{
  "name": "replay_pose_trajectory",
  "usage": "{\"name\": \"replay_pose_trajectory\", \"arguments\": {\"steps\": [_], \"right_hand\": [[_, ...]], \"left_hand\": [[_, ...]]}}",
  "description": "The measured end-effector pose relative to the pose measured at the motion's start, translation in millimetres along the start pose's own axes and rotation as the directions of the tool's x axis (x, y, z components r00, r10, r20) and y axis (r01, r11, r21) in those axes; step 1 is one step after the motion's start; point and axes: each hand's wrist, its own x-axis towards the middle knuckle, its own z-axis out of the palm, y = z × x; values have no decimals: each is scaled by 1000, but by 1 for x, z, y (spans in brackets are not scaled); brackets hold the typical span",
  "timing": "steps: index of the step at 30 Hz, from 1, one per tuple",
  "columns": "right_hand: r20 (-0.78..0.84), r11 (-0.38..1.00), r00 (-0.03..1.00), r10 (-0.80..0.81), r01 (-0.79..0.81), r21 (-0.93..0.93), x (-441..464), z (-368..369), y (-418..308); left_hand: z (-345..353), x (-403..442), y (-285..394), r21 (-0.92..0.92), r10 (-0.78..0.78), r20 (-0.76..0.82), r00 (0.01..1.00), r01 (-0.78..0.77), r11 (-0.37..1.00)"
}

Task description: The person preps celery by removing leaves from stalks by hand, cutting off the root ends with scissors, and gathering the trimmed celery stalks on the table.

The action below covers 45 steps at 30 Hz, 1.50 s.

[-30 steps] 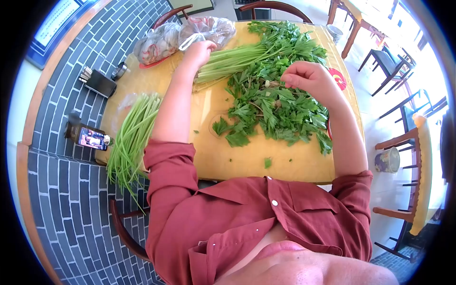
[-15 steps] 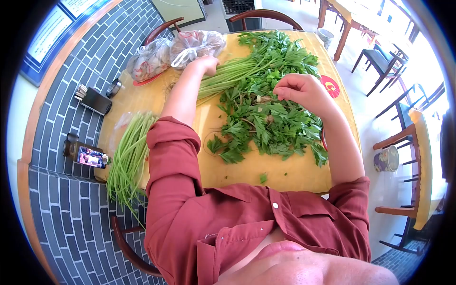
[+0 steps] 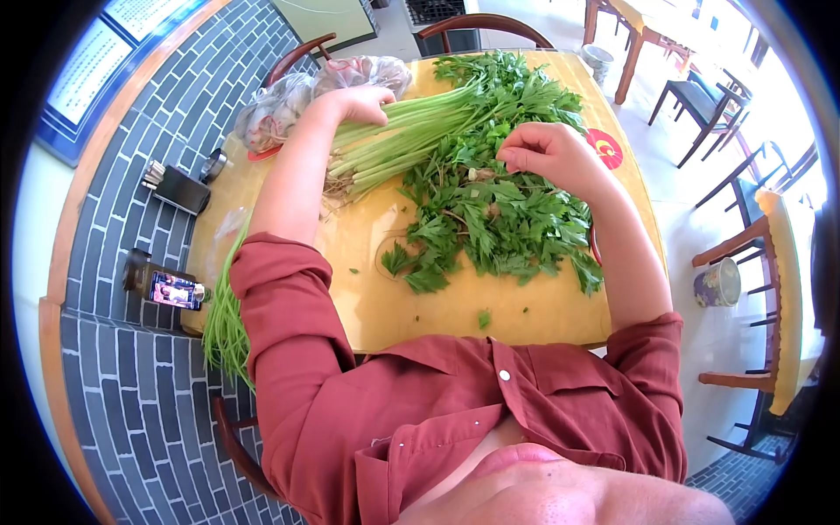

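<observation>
A bundle of celery stalks [image 3: 411, 131] lies across the back of the table, root ends to the left and leaves to the right. My left hand [image 3: 363, 105] is at the bundle's far left edge, fingers curled on the stalks, fingertips partly hidden. Over the pile of loose celery leaves [image 3: 499, 223], my right hand [image 3: 542, 150] has its thumb and fingers pinched together; whatever is between them is too small to tell. More thin green stalks [image 3: 226, 319] hang over the table's left edge, partly behind my left sleeve.
Filled plastic bags [image 3: 276, 109] sit at the back left of the yellow table [image 3: 376, 306]. A phone [image 3: 173, 290] and a black utensil holder [image 3: 181, 190] stand by the brick wall. Chairs [image 3: 486, 24] surround the table. A patterned bin [image 3: 717, 283] is on the floor at right.
My left hand has moved up and left along the bundle, and more stalks and their root ends show below it. My right hand keeps its pinch above the leaves.
</observation>
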Motion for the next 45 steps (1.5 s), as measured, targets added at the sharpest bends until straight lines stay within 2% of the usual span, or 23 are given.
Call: {"name": "replay_pose_trajectory", "arguments": {"steps": [5,8,9,12,13,15,16,17,20,21,22,23,24,26,28,30,32,35,38,39,42,43,45], "right_hand": [[-19,999,999,-29,28,-44,-3,-3,-6],[-19,995,998,-67,66,-75,-4,-4,-5],[-19,994,997,-77,75,-80,-4,-4,-5],[-32,991,995,-96,93,-94,-5,-6,-6],[-39,991,995,-94,90,-98,-6,-7,-7],[-35,991,995,-92,88,-104,-8,-8,-9],[-26,990,995,-96,92,-108,-7,-9,-10],[-18,989,995,-100,97,-112,-8,-10,-10],[-20,988,994,-112,109,-109,-9,-10,-10],[-24,984,992,-125,121,-134,-8,-10,-10],[-25,978,990,-138,132,-160,-8,-9,-9],[-25,972,988,-152,145,-187,-7,-8,-8],[-12,969,988,-152,147,-200,-8,-8,-7],[8,962,988,-156,154,-227,-7,-7,-4],[39,959,989,-140,145,-244,-5,-7,-2],[61,960,992,-111,123,-251,-5,-6,-2],[82,952,987,-137,154,-266,-3,-6,3],[118,939,980,-159,187,-288,0,-5,7],[138,933,977,-164,199,-299,0,-2,10],[142,934,977,-156,193,-302,0,-1,10],[153,939,980,-124,166,-301,0,0,6],[144,945,981,-132,169,-282,-1,0,8],[133,950,980,-151,181,-253,-2,0,5]], "left_hand": [[5,-10,7,14,-7,-10,1000,7,1000],[18,-7,3,-69,43,-79,996,-49,996],[16,-9,11,-163,-39,27,999,43,986],[8,-21,29,-386,-112,156,981,165,908],[14,-16,25,-397,-114,112,987,150,906],[30,-12,16,-18,45,-70,997,-46,999],[32,-11,13,190,149,-134,980,-122,974],[35,-8,11,232,85,-119,989,-55,971],[21,-11,19,182,-77,-260,962,128,975],[7,-16,32,149,-183,-242,953,223,963],[-4,-18,28,177,-92,-334,938,158,971],[-17,-16,27,191,-153,-323,934,223,956],[-44,-31,54,207,-214,-315,925,287,935],[-84,-37,59,105,-227,-339,913,277,955],[-134,-55,65,340,-55,-483,874,245,908],[-172,-82,83,464,165,-588,792,163,871],[-187,-122,129,459,206,-727,655,239,856],[-218,-146,154,283,14,-760,650,312,907],[-222,-158,154,175,-18,-816,578,276,945],[-220,-159,147,121,-23,-825,565,216,969],[-194,-150,127,-206,-106,-797,595,-103,973],[-183,-145,121,-284,-164,-765,623,-98,954],[-151,-140,127,-280,-146,-670,728,-66,958]]}}
